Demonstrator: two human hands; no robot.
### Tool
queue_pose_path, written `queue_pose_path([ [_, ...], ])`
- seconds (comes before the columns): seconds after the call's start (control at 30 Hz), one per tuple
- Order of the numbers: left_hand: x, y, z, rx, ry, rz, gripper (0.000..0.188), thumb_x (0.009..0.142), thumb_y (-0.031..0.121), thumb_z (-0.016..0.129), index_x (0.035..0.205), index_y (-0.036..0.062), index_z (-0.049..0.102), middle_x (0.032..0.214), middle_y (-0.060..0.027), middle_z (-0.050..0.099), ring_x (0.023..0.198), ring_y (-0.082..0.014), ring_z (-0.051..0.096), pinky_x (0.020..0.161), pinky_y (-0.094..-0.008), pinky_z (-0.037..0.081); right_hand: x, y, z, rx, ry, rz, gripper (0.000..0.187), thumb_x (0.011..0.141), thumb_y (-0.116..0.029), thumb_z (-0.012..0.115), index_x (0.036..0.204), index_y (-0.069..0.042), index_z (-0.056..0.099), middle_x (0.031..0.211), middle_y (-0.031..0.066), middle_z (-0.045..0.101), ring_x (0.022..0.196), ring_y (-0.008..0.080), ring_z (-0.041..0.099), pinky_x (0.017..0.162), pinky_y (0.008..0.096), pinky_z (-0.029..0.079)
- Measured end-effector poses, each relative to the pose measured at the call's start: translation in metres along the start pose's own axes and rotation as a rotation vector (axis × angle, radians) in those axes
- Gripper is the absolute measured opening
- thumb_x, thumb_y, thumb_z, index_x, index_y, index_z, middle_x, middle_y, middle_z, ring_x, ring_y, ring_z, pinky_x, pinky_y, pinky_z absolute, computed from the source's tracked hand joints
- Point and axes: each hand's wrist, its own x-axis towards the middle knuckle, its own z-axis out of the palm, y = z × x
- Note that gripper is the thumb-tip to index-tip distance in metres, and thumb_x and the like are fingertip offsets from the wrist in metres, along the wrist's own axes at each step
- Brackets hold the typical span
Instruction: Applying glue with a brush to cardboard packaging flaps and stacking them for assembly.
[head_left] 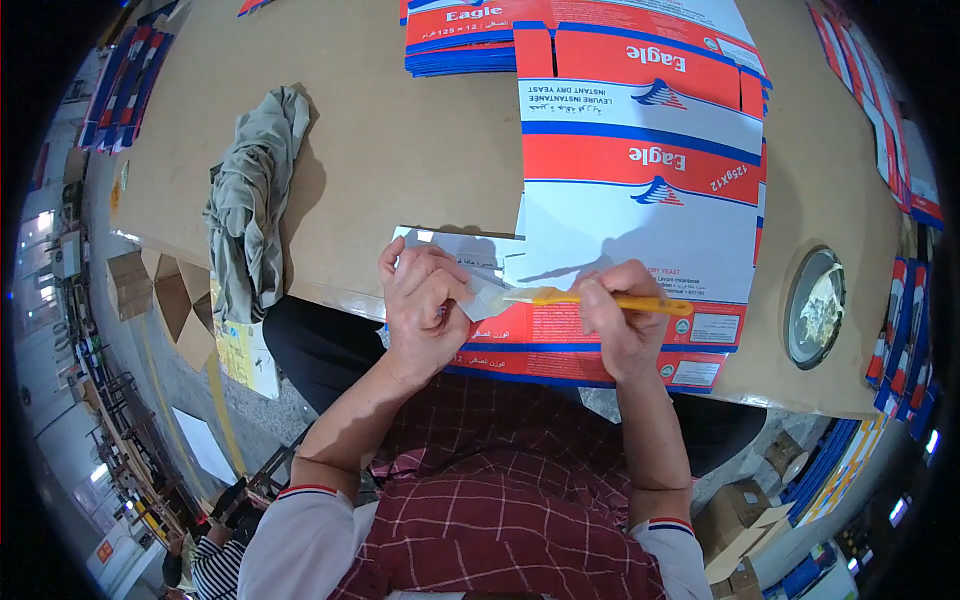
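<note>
Checked apron: maroon cloth apron with pale lines [510, 510], nearest the head camera, below both forearms.
Left hand: the person's left hand [428, 300] is curled narrow, fingertips seemingly pinching a thin, pale, translucent slip [488, 301] just above the near-left part of the carton.
Right hand: the person's right hand [625, 320] is closed around a slim yellow-handled tool [552, 296], its tip pointing left at the slip; whether that tip is bristle or blade I cannot tell.
Carton: flat red, white and blue printed cardboard blank [640, 225], lying under the hands on the brown tabletop [400, 140].
Dish: round grey dish with a dark rim [799, 340], right of the carton, bearing white paste [823, 310].
Cloth: crumpled grey-green fabric [250, 200], on the table's left.
Step in hand: probably working the tool's tip against the slip.
Next move: likely calls for a steady left pinch and light, controlled tool pressure.
</note>
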Motion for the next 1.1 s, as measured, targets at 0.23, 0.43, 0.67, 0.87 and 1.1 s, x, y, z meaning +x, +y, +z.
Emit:
queue_pose_path([
  [0.23,0.001,0.002,0.001,-0.005,-0.001,0.001,0.021,0.057,-0.011,0.056,0.063,0.0084,0.05,0.071,-0.0029,0.054,0.08,-0.0221,0.055,0.095,-0.044,0.029,-0.001,-0.001,-0.004,-0.011,-0.037,-0.095,0.014,0.077,-0.002,0.06,0.071,-0.007,0.049,0.06,0.0015,0.051,0.051,0.0076,0.048,0.046,0.0218,0.036],
  [0.43,-0.004,-0.001,-0.002,-0.013,0.011,-0.007,0.021,0.058,-0.011,0.057,0.063,0.0082,0.05,0.073,-0.0034,0.054,0.081,-0.0221,0.055,0.095,-0.0439,0.028,-0.001,-0.001,0.004,-0.266,-0.149,-0.261,0.014,0.073,-0.001,0.06,0.072,-0.008,0.049,0.061,0.0045,0.054,0.053,0.0119,0.055,0.047,0.0242,0.041],
  [0.67,-0.002,-0.003,0.0,-0.009,-0.002,0.004,0.021,0.059,-0.011,0.056,0.064,0.0087,0.05,0.073,-0.0037,0.054,0.082,-0.0219,0.055,0.095,-0.0446,0.028,0.001,0.003,0.002,-0.068,-0.128,-0.291,0.014,0.072,0.0,0.059,0.074,-0.009,0.049,0.06,0.0047,0.054,0.052,0.0131,0.055,0.047,0.0254,0.043],
  [0.87,0.002,-0.003,0.001,-0.007,0.015,0.019,0.021,0.06,-0.011,0.057,0.064,0.0085,0.049,0.071,-0.0036,0.054,0.082,-0.0222,0.055,0.095,-0.0451,0.028,0.004,-0.003,-0.002,-0.037,-0.123,-0.26,0.014,0.077,0.001,0.055,0.074,-0.009,0.047,0.058,0.0005,0.048,0.051,0.0099,0.047,0.059,0.0312,0.045],
  [1.1,-0.003,0.01,-0.007,-0.021,0.076,0.03,0.03,0.067,-0.004,0.06,0.096,0.0033,0.055,0.105,-0.0185,0.048,0.099,-0.0339,0.049,0.085,-0.0412,0.041,0.008,-0.006,-0.019,0.816,0.455,0.108,0.008,0.088,-0.014,0.048,0.081,-0.012,0.045,0.069,-0.0016,0.047,0.063,0.0067,0.045,0.07,0.0277,0.042],
])
